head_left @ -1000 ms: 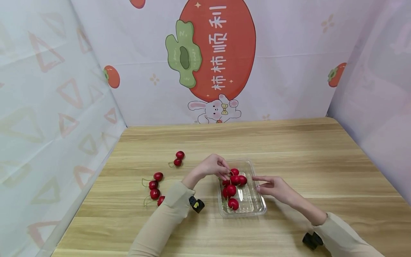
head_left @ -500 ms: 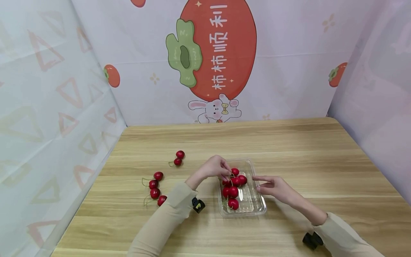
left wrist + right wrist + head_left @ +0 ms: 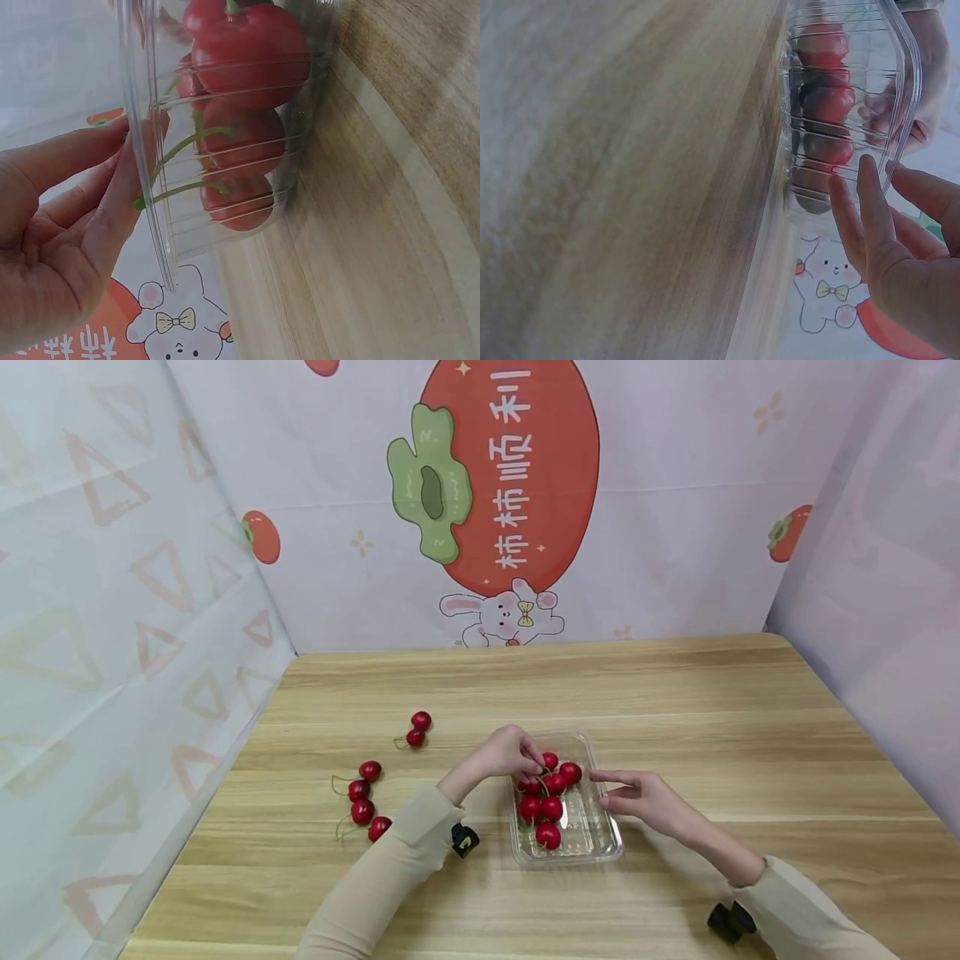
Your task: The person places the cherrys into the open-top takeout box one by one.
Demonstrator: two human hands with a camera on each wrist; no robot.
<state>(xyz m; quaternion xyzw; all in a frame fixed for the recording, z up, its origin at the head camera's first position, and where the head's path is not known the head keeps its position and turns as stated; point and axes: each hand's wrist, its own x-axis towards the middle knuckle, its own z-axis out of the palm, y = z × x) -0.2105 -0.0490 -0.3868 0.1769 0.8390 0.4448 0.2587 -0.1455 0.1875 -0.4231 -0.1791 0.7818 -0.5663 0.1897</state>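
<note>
A clear plastic box (image 3: 566, 861) stands on the table with several red cherries (image 3: 551, 808) inside, mostly along its left side. My left hand (image 3: 504, 753) reaches over the box's far left rim, thumb and fingertips pinched together by the green stems. In the left wrist view, two joined stems (image 3: 176, 150) run from cherries (image 3: 244, 142) behind the clear wall up to the fingers. My right hand (image 3: 645, 797) rests its fingertips against the box's right edge, fingers extended. The right wrist view shows those fingers (image 3: 871, 199) at the wall and rim.
Left of the box lie several more cherries (image 3: 360, 791) in a loose row, one partly behind the left sleeve (image 3: 397, 852). A joined pair of cherries (image 3: 418, 728) lies farther back. A printed cloth (image 3: 675, 527) hangs behind the wooden table (image 3: 675, 693).
My left hand has shifted slightly right and toward me over the box. Several cherries inside have moved a little to the right. The right hand and the box have stayed put.
</note>
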